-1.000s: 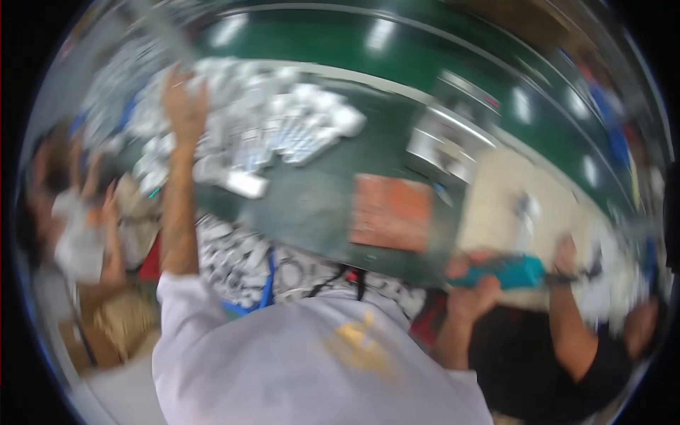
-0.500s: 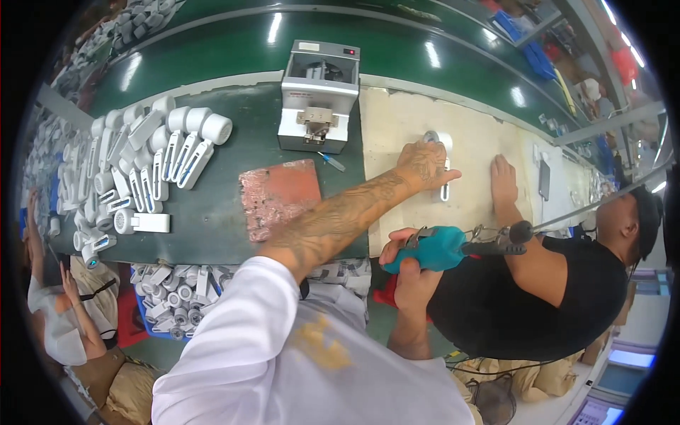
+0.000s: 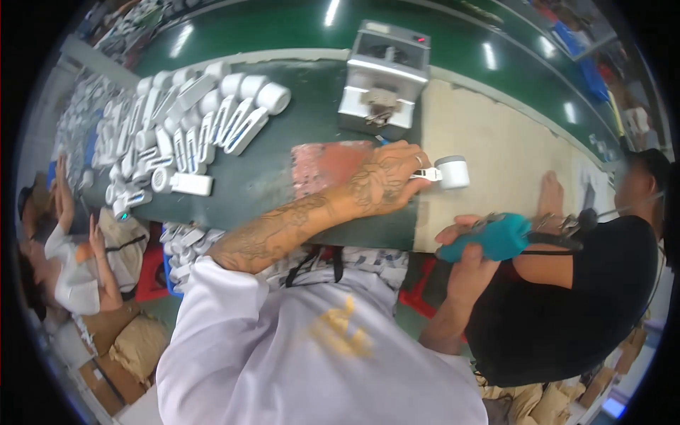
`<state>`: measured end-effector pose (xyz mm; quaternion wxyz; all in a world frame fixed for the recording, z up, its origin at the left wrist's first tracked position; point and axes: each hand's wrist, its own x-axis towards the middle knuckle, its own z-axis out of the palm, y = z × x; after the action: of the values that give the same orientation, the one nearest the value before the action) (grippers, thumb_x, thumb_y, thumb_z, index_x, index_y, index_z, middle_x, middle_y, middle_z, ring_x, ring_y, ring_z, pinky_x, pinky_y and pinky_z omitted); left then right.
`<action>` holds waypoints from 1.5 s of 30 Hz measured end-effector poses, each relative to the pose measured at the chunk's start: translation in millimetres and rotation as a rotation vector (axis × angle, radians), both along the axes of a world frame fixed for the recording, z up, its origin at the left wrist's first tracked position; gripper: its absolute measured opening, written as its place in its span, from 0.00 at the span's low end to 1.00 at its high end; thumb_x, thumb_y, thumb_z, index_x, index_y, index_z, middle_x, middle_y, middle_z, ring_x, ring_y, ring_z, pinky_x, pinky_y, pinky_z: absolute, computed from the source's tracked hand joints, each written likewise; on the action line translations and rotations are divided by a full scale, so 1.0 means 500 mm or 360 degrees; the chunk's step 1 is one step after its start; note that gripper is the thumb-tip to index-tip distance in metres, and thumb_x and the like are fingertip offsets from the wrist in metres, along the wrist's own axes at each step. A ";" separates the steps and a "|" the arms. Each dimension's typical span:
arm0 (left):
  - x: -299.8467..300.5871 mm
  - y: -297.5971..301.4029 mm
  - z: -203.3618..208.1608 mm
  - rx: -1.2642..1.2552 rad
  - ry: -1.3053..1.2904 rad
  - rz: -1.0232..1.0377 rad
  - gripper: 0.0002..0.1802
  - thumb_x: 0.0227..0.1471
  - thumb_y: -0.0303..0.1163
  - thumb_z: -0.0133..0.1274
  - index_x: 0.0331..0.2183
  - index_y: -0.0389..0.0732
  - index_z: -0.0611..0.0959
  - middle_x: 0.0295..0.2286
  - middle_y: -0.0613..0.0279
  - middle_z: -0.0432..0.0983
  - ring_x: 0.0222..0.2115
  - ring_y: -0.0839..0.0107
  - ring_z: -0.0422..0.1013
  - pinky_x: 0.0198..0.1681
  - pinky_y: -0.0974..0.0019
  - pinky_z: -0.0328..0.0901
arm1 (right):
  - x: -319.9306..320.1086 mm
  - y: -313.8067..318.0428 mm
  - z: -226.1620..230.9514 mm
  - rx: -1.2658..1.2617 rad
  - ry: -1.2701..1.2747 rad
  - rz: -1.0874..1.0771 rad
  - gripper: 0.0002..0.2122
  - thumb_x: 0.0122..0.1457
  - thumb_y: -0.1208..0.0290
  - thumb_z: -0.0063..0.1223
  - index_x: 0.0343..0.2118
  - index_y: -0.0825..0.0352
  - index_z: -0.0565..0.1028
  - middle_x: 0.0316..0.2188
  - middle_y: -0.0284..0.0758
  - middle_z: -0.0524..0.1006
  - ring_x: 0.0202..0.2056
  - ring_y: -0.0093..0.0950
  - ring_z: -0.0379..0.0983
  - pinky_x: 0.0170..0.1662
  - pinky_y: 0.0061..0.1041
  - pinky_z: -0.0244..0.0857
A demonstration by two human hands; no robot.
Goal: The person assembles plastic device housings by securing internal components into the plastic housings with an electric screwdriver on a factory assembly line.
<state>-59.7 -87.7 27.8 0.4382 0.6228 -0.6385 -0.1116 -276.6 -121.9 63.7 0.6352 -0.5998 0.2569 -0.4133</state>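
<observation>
My tattooed left hand is closed around the handle of a white handheld device. The device's round cylindrical head sticks out to the right of my fingers, over the cream mat. Most of the handle is hidden by the hand. Lower right, my right hand grips a teal electric screwdriver, held level with its cord end toward the right. The screwdriver's tip is hidden by the fingers. Under my left wrist lies a worn red pad. The small blue screwdriver beside it is mostly covered.
A grey-white machine stands on the green bench beyond my left hand. Several similar white devices are piled at the left. A blue bin of white parts sits below the bench edge. A co-worker in black is close at my right.
My left hand has lifted the white device off the cream mat and brought it left, nearer me. The head view has turned, so the bench appears farther right. My right hand still holds the electric screwdriver.
</observation>
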 end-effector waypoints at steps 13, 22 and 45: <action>0.141 0.161 -0.014 0.0188 -0.0186 0.0145 0.17 0.54 0.46 0.57 0.41 0.44 0.84 0.38 0.61 0.74 0.42 0.60 0.68 0.52 0.56 0.60 | 0.397 -0.086 0.052 -0.0218 -0.0605 0.0114 0.28 0.63 0.46 0.52 0.39 0.75 0.71 0.21 0.33 0.70 0.22 0.24 0.68 0.27 0.24 0.64; 0.144 0.162 -0.031 0.0247 -0.0092 0.0155 0.20 0.54 0.50 0.55 0.41 0.45 0.84 0.40 0.61 0.74 0.46 0.61 0.66 0.56 0.53 0.58 | 0.473 -0.095 0.010 -0.0439 -0.0482 0.0150 0.21 0.64 0.53 0.55 0.34 0.72 0.71 0.20 0.32 0.71 0.21 0.23 0.69 0.26 0.22 0.64; 0.143 0.163 -0.035 0.0220 -0.0082 0.0201 0.23 0.55 0.51 0.55 0.41 0.42 0.83 0.40 0.59 0.73 0.47 0.59 0.67 0.55 0.53 0.60 | 0.369 -0.040 -0.012 -0.0117 -0.0337 0.0247 0.21 0.64 0.53 0.55 0.34 0.72 0.70 0.20 0.34 0.71 0.21 0.25 0.68 0.25 0.24 0.63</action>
<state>11.8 -6.4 10.4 0.3838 0.6931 -0.5999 -0.1115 -92.2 -141.8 57.7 0.6664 -0.5937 0.1259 -0.4330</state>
